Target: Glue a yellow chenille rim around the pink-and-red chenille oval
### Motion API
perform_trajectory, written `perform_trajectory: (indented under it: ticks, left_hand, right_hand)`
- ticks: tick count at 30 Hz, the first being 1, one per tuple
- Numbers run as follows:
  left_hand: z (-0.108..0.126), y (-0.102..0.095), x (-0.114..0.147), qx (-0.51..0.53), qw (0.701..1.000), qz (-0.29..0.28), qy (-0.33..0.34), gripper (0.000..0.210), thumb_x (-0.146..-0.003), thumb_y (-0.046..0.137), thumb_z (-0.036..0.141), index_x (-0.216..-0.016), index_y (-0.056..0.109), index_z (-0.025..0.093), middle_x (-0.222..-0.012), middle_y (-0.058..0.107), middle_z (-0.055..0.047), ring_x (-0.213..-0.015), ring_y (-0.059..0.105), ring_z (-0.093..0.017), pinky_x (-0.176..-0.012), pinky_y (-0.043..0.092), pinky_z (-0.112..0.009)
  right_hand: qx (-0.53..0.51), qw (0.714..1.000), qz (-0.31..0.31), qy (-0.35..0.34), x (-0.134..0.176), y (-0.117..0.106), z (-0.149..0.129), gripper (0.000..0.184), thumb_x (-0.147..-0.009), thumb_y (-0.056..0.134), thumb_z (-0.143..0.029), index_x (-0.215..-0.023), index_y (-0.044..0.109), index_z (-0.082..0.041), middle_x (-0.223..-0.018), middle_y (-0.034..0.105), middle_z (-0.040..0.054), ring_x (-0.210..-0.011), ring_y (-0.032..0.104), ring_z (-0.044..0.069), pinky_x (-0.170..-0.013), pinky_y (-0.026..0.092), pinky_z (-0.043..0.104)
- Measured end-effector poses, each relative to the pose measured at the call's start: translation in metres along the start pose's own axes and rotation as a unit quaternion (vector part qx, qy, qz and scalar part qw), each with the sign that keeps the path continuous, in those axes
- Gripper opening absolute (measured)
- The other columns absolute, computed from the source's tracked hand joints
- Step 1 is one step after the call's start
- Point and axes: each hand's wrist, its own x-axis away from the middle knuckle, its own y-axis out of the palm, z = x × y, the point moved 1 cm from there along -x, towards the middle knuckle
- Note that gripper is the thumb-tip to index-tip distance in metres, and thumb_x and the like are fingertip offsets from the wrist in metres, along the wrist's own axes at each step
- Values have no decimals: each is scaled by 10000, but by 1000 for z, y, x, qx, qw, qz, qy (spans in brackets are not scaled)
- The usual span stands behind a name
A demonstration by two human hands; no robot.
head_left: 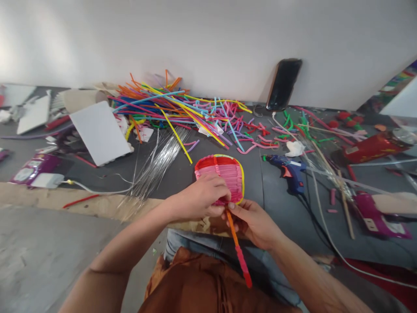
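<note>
A small paddle-shaped piece woven from pipe cleaners point(228, 176) is held between my hands at the table's front edge. Its head has red and pink rows with a yellow rim along the top and right. From its base an orange, pink and red handle point(239, 252) slants down over my lap. My left hand point(208, 193) is closed over the head's lower left, fingers curled at the base. My right hand point(249, 217) pinches the spot where handle and head meet. The fingers partly hide that join.
Loose pipe cleaners point(169, 104) lie heaped at the back, with thin silver wires point(166, 154) in front. A white board point(100, 132) leans at left. To the right are a blue glue gun point(293, 171) with cords and a purple power strip point(379, 213). A phone point(284, 84) leans on the wall.
</note>
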Motion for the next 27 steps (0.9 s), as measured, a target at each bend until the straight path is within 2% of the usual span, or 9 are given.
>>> perform_trajectory:
  ticks: [4, 9, 12, 15, 19, 23, 25, 27]
  left_hand:
    - [-1, -5, 4, 13, 1000, -13, 21, 127, -805, 554, 135, -897, 638, 162, -937, 620, -43, -924, 546, -174, -863, 408, -290]
    - [-2, -5, 9, -27, 998, 29, 45, 143, -885, 532, 203, -958, 650, 168, -961, 644, -60, -976, 558, -188, -933, 388, -336]
    - [1, 0, 13, -67, 993, 97, 18, 183, -883, 566, 281, -1024, 635, 185, -1030, 640, -75, -1047, 536, -224, -966, 371, -400]
    - [4, 9, 16, -85, 977, 193, -18, 318, -848, 627, 334, -1129, 580, 194, -1098, 602, -89, -1096, 499, -249, -982, 367, -432]
    - [7, 27, 13, -45, 936, 340, -83, 643, -751, 736, 355, -1296, 427, 210, -1217, 481, -123, -1169, 447, -271, -995, 400, -442]
    - [5, 45, 3, 80, 876, 456, -136, 955, -622, 832, 372, -1381, 265, 248, -1307, 356, -135, -1178, 444, -266, -950, 458, -427]
    - [3, 49, -2, 190, 841, 481, -159, 1015, -575, 856, 384, -1373, 242, 257, -1314, 349, -132, -1099, 495, -238, -880, 497, -398]
    - [2, 49, -7, 333, 809, 448, -184, 931, -572, 856, 384, -1316, 317, 229, -1251, 430, -117, -984, 549, -202, -797, 519, -353]
  right_hand:
    - [-4, 1000, 21, -14, -1, 6, 4, 307, -605, 832, -396, -668, 696, -128, -595, 670, 18, -449, 513, 53, -376, 366, 147]
    - [-23, 998, 50, -43, -1, 11, 5, 317, -571, 849, -407, -650, 686, -146, -558, 658, 12, -445, 515, 60, -384, 378, 151]
    - [-33, 995, 68, -65, 1, 11, 6, 298, -576, 852, -379, -642, 681, -143, -555, 657, 19, -442, 520, 65, -386, 390, 158]
    - [-43, 990, 90, -100, 4, 8, 7, 293, -575, 852, -376, -661, 679, -155, -549, 650, 9, -445, 536, 81, -381, 400, 171]
    - [-49, 979, 109, -163, 5, 2, 8, 267, -594, 844, -367, -682, 684, -172, -549, 644, -10, -470, 549, 91, -426, 443, 194]
    - [-47, 968, 106, -221, 3, -2, 4, 199, -648, 818, -335, -694, 697, -184, -612, 674, -6, -522, 569, 95, -475, 466, 205]
    - [-43, 964, 97, -242, 1, -2, 1, 168, -681, 799, -325, -719, 705, -192, -649, 690, -1, -552, 586, 103, -490, 471, 210]
    - [-40, 962, 84, -258, -1, -2, -2, 145, -707, 781, -319, -744, 711, -197, -677, 701, 3, -566, 595, 109, -507, 478, 221]
